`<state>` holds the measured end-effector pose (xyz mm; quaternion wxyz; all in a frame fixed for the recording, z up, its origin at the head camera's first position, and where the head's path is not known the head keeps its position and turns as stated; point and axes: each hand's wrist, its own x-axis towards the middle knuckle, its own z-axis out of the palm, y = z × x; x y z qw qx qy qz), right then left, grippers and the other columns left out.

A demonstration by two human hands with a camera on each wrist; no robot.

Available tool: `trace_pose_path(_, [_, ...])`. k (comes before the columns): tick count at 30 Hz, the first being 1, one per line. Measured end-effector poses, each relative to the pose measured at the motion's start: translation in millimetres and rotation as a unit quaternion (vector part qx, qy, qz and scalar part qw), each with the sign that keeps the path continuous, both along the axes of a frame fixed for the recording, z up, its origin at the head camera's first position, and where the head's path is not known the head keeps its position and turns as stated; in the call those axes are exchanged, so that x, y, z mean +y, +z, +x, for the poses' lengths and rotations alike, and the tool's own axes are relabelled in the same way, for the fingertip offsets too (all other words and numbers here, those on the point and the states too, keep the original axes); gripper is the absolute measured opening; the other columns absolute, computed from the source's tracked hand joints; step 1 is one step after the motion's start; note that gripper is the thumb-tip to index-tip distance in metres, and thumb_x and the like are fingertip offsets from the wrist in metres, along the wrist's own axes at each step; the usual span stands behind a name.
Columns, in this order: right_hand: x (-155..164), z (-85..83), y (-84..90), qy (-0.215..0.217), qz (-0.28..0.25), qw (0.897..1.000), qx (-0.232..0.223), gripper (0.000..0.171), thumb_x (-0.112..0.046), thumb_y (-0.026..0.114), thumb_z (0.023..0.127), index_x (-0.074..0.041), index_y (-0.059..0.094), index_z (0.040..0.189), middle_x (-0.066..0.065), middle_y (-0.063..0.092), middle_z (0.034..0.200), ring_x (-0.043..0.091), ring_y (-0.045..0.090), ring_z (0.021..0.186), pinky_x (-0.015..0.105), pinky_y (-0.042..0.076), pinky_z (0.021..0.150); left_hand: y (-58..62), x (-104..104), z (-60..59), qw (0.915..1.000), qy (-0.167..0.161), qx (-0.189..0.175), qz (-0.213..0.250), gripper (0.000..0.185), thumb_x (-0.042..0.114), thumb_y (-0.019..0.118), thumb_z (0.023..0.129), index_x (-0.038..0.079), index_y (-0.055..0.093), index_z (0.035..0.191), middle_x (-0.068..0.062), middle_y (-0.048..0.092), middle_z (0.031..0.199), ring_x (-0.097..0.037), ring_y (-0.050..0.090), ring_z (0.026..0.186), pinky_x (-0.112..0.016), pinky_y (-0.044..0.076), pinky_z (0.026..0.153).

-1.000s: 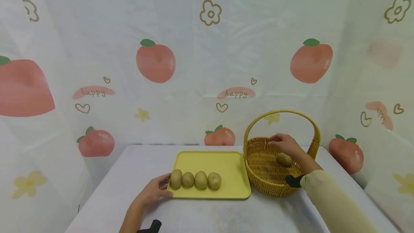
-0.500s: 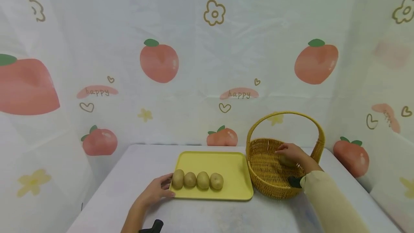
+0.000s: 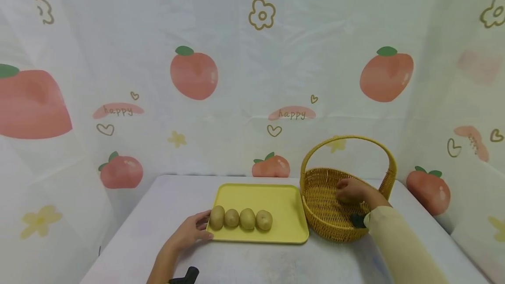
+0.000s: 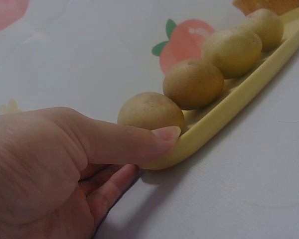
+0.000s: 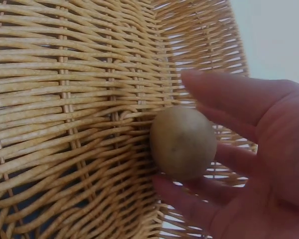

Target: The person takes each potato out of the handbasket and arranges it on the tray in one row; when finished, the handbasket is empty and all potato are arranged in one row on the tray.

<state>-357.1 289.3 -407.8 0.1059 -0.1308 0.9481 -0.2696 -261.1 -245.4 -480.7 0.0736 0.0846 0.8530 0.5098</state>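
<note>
My left hand (image 3: 190, 232) holds the left end of a yellow tray (image 3: 276, 198). In the left wrist view its thumb (image 4: 162, 139) lies on the rim, with other fingers lower down by the tray's edge. Several potatoes (image 3: 247, 219) stand in a row along the tray's front; the leftmost potato (image 4: 150, 110) is right beside the thumb. My right hand (image 3: 353, 189) is inside a wicker basket (image 3: 323, 214), around a single potato (image 5: 183, 143). Its thumb (image 5: 214, 89) stands apart from the potato on one side, and the fingers spread behind and along the other side.
The basket's tall arched handle (image 3: 347, 136) rises over the right forearm. Basket and tray stand close side by side on a white-covered table (image 3: 165, 196). A white curtain (image 3: 236, 65) printed with fruit hangs behind.
My right hand has lowered into the basket and come over the potato there, which it now largely hides in the head view. The left hand keeps its place at the tray; the head view shifted slightly.
</note>
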Motion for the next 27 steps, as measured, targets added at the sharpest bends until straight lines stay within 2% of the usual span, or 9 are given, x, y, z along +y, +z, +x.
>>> trace_pose_path(6, [-3, -3.4, -5.3, 0.017, 0.019, 1.000, 0.011, 0.045, -0.013, 0.071, 0.082, 0.008, 0.061, 0.120, 0.029, 0.057, 0.121, 0.038, 0.056, 0.103, 0.051, 0.051, 0.085, -0.5, 0, -0.7, 1.0000, 0.005, -0.005, -0.003, 0.083, 0.004, 0.083, 0.072, -0.011, 0.040, 0.141, -0.029, 0.050, 0.134, -0.042, 0.053, 0.121, -0.045, 0.048, 0.100])
trace_pose_path(12, [-8, -5.9, -5.3, 0.023, 0.029, 0.999, 0.023, 0.041, -0.002, 0.075, 0.074, 0.005, 0.064, 0.113, 0.024, 0.060, 0.109, 0.029, 0.054, 0.086, 0.042, 0.049, 0.070, 0.8, 2, -1.0, 0.9997, 0.018, -0.006, -0.012, 0.082, 0.004, 0.083, 0.071, -0.010, 0.041, 0.141, -0.028, 0.051, 0.134, -0.041, 0.053, 0.121, -0.045, 0.047, 0.100])
trace_pose_path(17, [-16, -5.8, -1.8, 0.027, 0.019, 0.999, 0.029, 0.041, -0.002, 0.074, 0.075, 0.003, 0.063, 0.114, 0.018, 0.060, 0.102, 0.026, 0.053, 0.079, 0.036, 0.048, 0.063, 1.7, 4, -0.4, 0.9997, 0.021, -0.006, -0.014, 0.082, 0.003, 0.083, 0.071, -0.010, 0.042, 0.141, -0.028, 0.051, 0.134, -0.041, 0.054, 0.120, -0.045, 0.048, 0.100])
trace_pose_path(19, [-21, -4.6, 1.1, 0.027, 0.009, 0.999, 0.032, 0.040, -0.004, 0.074, 0.076, 0.001, 0.063, 0.115, 0.016, 0.060, 0.103, 0.024, 0.052, 0.078, 0.034, 0.047, 0.061, 2.0, 4, -0.6, 0.9997, 0.020, -0.004, -0.016, 0.082, 0.003, 0.083, 0.071, -0.010, 0.042, 0.140, -0.028, 0.051, 0.134, -0.041, 0.054, 0.120, -0.044, 0.048, 0.099])
trace_pose_path(27, [-44, 11.2, 15.6, 0.075, -0.028, 0.995, 0.060, 0.047, -0.012, 0.078, 0.077, -0.003, 0.064, 0.121, 0.016, 0.060, 0.117, 0.020, 0.055, 0.083, 0.033, 0.047, 0.064, 0.0, 1, -1.3, 0.9998, 0.015, 0.002, -0.015, 0.082, 0.004, 0.083, 0.071, -0.011, 0.042, 0.140, -0.028, 0.051, 0.134, -0.042, 0.053, 0.121, -0.044, 0.048, 0.100])
